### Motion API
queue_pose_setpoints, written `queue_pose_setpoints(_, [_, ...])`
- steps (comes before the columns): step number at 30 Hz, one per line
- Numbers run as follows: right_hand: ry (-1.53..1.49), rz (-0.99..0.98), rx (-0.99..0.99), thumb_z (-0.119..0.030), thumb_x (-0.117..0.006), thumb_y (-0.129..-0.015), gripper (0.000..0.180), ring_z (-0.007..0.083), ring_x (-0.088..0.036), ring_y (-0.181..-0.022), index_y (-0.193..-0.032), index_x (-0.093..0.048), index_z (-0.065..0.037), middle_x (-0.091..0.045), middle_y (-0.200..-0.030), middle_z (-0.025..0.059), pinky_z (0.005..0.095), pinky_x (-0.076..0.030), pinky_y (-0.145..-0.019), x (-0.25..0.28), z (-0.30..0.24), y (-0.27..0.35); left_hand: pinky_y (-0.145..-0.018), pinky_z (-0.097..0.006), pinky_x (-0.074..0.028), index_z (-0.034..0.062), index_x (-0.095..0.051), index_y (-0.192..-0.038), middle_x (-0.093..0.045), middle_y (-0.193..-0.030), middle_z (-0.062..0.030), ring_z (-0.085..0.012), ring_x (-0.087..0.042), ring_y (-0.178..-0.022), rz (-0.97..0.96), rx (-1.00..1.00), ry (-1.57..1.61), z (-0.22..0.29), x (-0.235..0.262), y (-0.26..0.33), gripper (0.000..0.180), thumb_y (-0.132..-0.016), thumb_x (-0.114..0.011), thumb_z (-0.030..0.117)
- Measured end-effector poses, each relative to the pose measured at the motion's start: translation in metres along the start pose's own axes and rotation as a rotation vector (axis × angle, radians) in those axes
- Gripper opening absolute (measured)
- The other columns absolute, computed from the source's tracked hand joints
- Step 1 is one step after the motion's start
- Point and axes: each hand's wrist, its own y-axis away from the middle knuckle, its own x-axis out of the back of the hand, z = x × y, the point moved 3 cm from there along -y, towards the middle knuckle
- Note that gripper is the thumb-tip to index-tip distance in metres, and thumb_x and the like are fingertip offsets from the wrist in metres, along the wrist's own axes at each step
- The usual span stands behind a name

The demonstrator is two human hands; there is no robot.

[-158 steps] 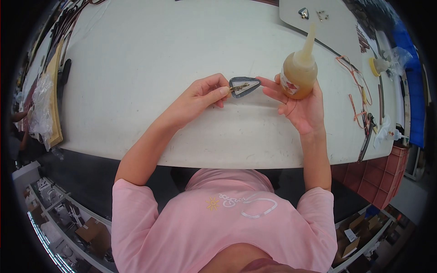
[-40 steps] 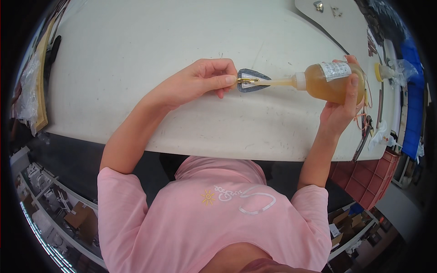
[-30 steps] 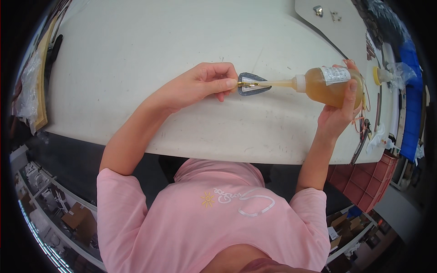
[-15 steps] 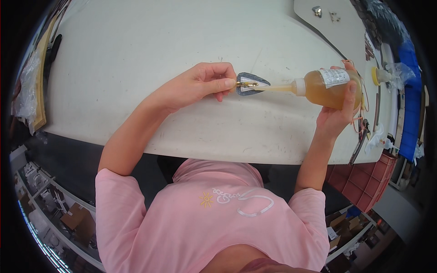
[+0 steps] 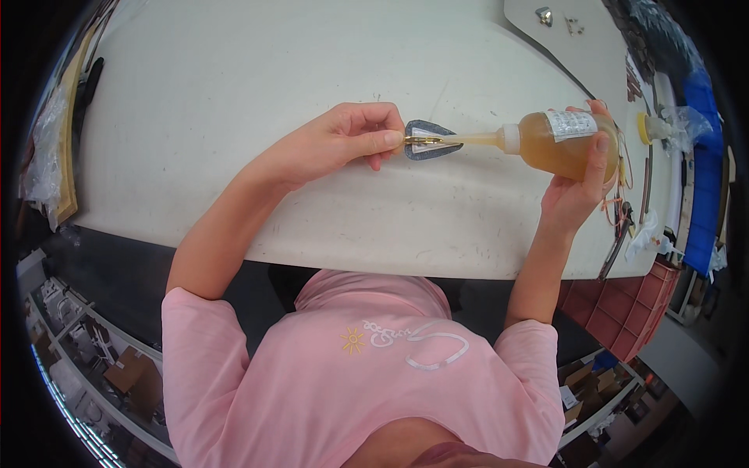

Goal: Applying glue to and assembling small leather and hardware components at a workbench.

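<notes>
Left hand: the left hand point(image 5: 343, 144) lies over the white table point(image 5: 234, 93), fingers curled; thumb and forefinger pinch the left end of a small grey triangular piece point(image 5: 427, 141).
Grey piece: flat, pointed toward the right, with a paler centre; it sits at table level just right of the left fingertips. Whether it rests on the table or is lifted slightly cannot be told.
Right hand: the right hand point(image 5: 577, 187) is wrapped around a glue bottle point(image 5: 562, 140), thumb on the near side and fingers over the far side.
Glue bottle: clear plastic with amber liquid and a white label, held on its side and pointing left. Its long pale nozzle point(image 5: 468, 140) reaches across to the grey piece, the tip lying on its middle.
Table: scuffed white surface with a curved near edge, the person's pink shirt point(image 5: 367, 374) below it.
Right margin: a second small bottle with a yellow cap point(image 5: 644, 127), thin cords and tools point(image 5: 620, 234), and blue material point(image 5: 706, 156) lie well apart from the hands.
Far right corner: a grey sheet point(image 5: 577, 47) carrying small metal parts point(image 5: 544, 13).
</notes>
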Motion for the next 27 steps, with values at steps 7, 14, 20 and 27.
queue_pose_setpoints(7, [0.016, 0.014, 0.043, -0.029, -0.063, -0.096, 0.046, 0.0237, -0.066, -0.108, -0.128, -0.056, 0.003, -0.060, -0.127, 0.0133, 0.0308, -0.057, -0.087, -0.002, -0.001, 0.000, -0.075, -0.022, -0.042, 0.0080, -0.057, -0.089, -0.054, -0.081, 0.0029, -0.0065, -0.049, -0.075, 0.017, 0.011, -0.004, 0.001, -0.001, 0.000, 0.023, -0.101, -0.057, 0.028])
queue_pose_setpoints(14, [-0.046, 0.009, -0.072, -0.030, -0.062, -0.096, 0.047, 0.0246, -0.065, -0.110, -0.130, -0.054, 0.003, -0.060, -0.128, 0.0138, 0.0322, -0.057, -0.088, 0.003, 0.001, 0.000, -0.075, -0.022, -0.042, 0.0080, -0.057, -0.089, -0.055, -0.081, 0.0029, -0.0064, -0.049, -0.075, 0.012, 0.006, 0.001, 0.000, 0.001, 0.000, 0.023, -0.101, -0.058, 0.028])
queue_pose_setpoints(20, [-0.345, 0.192, -0.270, -0.033, -0.052, -0.100, 0.045, 0.0296, -0.062, -0.111, -0.128, -0.052, 0.002, -0.060, -0.124, 0.0150, 0.0447, -0.054, -0.096, 0.008, 0.004, -0.011, -0.075, -0.022, -0.043, 0.0085, -0.057, -0.088, -0.055, -0.081, 0.0031, -0.0067, -0.049, -0.075, 0.036, 0.029, 0.001, 0.002, 0.002, 0.001, 0.023, -0.101, -0.058, 0.028])
queue_pose_setpoints(27, [-0.035, 0.129, -0.023, -0.034, -0.055, -0.099, 0.048, 0.0271, -0.062, -0.111, -0.131, -0.051, 0.002, -0.060, -0.124, 0.0143, 0.0454, -0.055, -0.095, 0.008, -0.003, 0.005, -0.078, -0.023, -0.043, 0.0090, -0.056, -0.088, -0.053, -0.083, 0.0035, -0.0066, -0.049, -0.078, 0.018, 0.052, 0.052, 0.003, 0.001, 0.003, 0.021, -0.100, -0.057, 0.027])
